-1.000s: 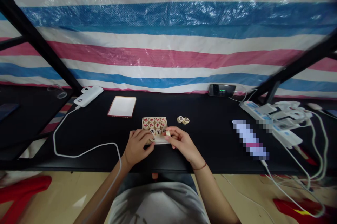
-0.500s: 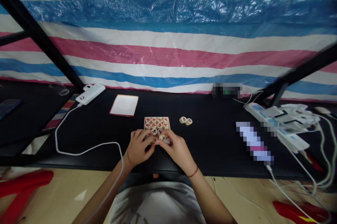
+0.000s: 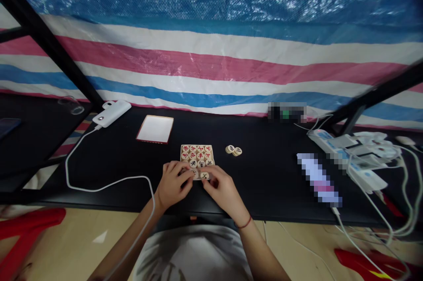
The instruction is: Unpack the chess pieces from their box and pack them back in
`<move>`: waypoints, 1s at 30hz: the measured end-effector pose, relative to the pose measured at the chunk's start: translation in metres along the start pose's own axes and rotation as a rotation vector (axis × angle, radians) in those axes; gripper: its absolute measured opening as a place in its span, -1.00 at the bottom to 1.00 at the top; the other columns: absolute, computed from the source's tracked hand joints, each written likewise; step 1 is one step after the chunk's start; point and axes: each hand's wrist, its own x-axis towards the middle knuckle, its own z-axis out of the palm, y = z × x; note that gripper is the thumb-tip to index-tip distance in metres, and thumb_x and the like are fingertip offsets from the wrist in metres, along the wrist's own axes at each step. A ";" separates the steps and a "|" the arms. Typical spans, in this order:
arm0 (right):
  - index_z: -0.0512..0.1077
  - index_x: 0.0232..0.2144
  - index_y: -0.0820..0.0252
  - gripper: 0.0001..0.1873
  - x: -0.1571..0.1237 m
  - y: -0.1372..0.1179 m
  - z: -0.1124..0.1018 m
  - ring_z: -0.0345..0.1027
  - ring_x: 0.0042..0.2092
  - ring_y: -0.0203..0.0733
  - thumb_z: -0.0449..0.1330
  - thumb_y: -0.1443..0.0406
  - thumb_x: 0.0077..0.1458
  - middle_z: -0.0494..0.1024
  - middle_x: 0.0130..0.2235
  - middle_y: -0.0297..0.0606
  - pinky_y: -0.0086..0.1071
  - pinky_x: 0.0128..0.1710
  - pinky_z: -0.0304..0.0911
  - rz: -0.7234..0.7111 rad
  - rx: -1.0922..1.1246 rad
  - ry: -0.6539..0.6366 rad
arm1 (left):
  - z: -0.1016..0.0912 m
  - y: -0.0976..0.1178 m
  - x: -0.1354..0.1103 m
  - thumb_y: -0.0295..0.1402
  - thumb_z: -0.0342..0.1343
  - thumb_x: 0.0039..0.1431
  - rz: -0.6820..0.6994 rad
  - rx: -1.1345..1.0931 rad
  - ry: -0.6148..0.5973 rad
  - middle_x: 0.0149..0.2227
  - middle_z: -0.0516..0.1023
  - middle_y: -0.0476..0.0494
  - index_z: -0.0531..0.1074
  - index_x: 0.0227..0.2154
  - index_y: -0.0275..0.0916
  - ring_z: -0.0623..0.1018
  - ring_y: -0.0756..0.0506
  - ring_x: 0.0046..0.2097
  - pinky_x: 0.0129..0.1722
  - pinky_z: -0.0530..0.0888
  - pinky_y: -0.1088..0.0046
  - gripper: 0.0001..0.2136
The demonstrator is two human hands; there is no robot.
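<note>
A small box [image 3: 180,151] holds rows of round Chinese chess pieces, with red characters in the back rows and dark ones nearer me. My left hand [image 3: 173,182] curls around the front left corner of the box, its fingertips over the pieces there and hiding some. A Chinese chess piece [image 3: 205,175] with a dark character lies flat in the front row. Around its right side are the thumb and forefinger of my right hand [image 3: 223,186], closed on it. Right of the box, a few more chess pieces [image 3: 230,149] lie on the black table [image 3: 264,184].
A white-lined box lid [image 3: 155,129] lies behind and left. Farther left is a white power bank [image 3: 112,113], whose cable [image 3: 109,184] crosses over my left forearm. On the right are a blurred-out phone [image 3: 319,179] and a power strip [image 3: 350,160] with chargers. Striped sheeting [image 3: 211,65] hangs behind.
The dark-lettered piece in my right hand has gone from tilted to flat in the front row. My right fingers have drawn slightly right, uncovering more pieces. My left hand has barely moved.
</note>
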 end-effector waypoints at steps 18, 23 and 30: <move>0.47 -0.33 0.11 -0.82 -0.003 0.002 0.021 0.52 -0.30 -0.19 0.10 0.21 0.22 0.61 -0.32 -0.29 -0.44 -0.30 0.32 0.081 -0.179 0.127 | 0.002 -0.001 -0.001 -0.41 0.12 0.08 -0.061 -0.068 0.069 -0.14 0.51 -0.13 0.46 -0.25 -0.19 0.40 -0.17 -0.06 -0.08 0.28 0.25 -0.85; 0.50 -0.27 0.10 -0.82 -0.004 -0.003 0.026 0.54 -0.26 -0.17 0.10 0.23 0.23 0.63 -0.26 -0.30 -0.42 -0.26 0.33 0.097 -0.191 0.079 | 0.004 -0.002 -0.001 -0.36 0.13 0.10 -0.052 -0.055 0.038 -0.04 0.48 -0.16 0.48 -0.14 -0.15 0.37 -0.20 0.02 0.01 0.28 0.20 -0.77; 0.49 -0.16 0.15 -0.72 0.018 0.014 -0.023 0.51 -0.29 -0.16 0.04 0.20 0.23 0.60 -0.16 -0.20 -0.35 -0.26 0.38 0.052 -0.346 0.289 | 0.005 -0.002 0.001 -0.23 0.11 0.18 0.042 0.074 -0.073 0.27 0.26 -0.13 0.42 0.05 0.05 0.23 -0.30 0.25 0.12 0.21 0.06 -0.65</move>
